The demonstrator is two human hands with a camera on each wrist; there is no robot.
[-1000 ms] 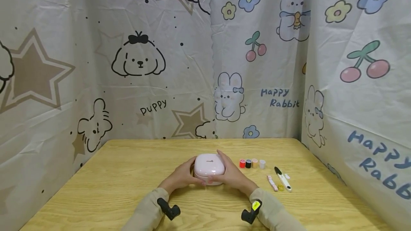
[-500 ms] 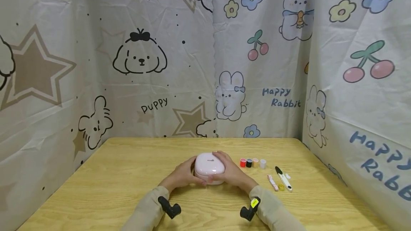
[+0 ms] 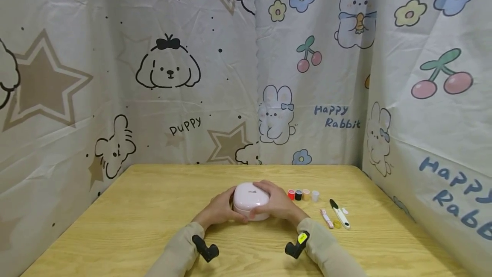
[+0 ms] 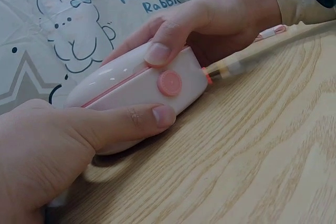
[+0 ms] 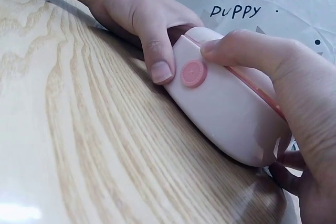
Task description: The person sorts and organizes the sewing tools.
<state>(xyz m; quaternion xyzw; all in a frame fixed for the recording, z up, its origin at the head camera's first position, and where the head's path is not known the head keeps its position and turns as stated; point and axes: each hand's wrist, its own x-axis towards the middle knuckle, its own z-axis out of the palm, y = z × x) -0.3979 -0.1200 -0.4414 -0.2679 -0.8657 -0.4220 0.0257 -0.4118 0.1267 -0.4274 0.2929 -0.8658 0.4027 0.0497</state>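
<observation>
A pale pink rounded case point(image 3: 246, 198) sits on the wooden table between both hands. A coral line point(image 5: 257, 88) runs along its lid seam, with a round pink button point(image 4: 170, 83) on the front. My left hand point(image 3: 221, 208) grips the left side, its thumb on the lower half beside the button. From the right, my right hand point(image 3: 282, 204) holds the case with fingers over the lid's corner; its thumb point(image 5: 218, 50) presses at the lid edge just above the button. The lid lies down on the base. Contents are hidden.
Right of the case stand several small thread spools point(image 3: 298, 195) in a row. Nearer lie a white seam-ripper-like tool with a dark end point(image 3: 340, 214), a pink patterned strip point(image 3: 326, 219) and a small yellow round item point(image 3: 337, 224). Patterned curtains point(image 3: 192, 76) enclose the table.
My right fingers have shifted left, further over the lid's corner. The left hand keeps its grip, and the case stays in place. The head view has shifted slightly.
</observation>
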